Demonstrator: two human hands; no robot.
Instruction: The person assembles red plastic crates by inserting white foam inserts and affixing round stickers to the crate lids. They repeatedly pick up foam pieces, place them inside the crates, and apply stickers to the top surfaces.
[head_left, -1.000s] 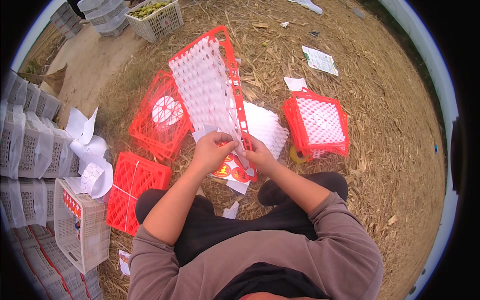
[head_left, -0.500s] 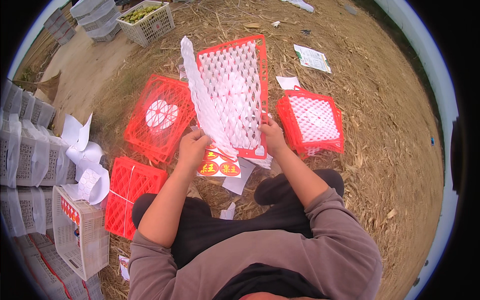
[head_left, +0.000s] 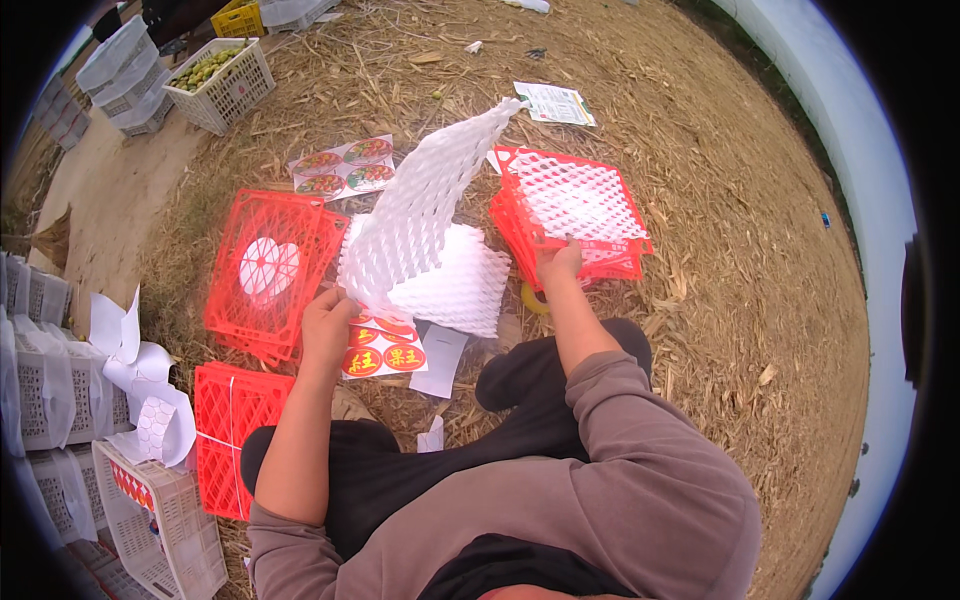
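A white foam net sheet (head_left: 425,205) hangs raised over the middle, its lower left corner pinched by my left hand (head_left: 332,318). More white foam net (head_left: 460,280) lies flat below it. Out to the right, my right hand (head_left: 560,265) is closed at the near edge of a red plastic lattice panel (head_left: 590,245), the top of a pile; its fingertips are partly hidden. White foam net (head_left: 580,195) covers that panel. Beneath my left hand lies a sheet of round red stickers (head_left: 385,355), overlapping a plain white sheet of paper (head_left: 440,362).
More red lattice panels (head_left: 225,290) lie at left, beside a tied red bundle (head_left: 215,420). White crates (head_left: 160,520) line the left side. Another sticker sheet (head_left: 345,168) and a printed packet (head_left: 555,104) lie farther off. A crate of greenish fruit (head_left: 222,88) stands far left.
My right hand has carried the red panel from the middle onto the right pile. The foam sheet stays in my left hand, now spread away from the panel. The view has shifted.
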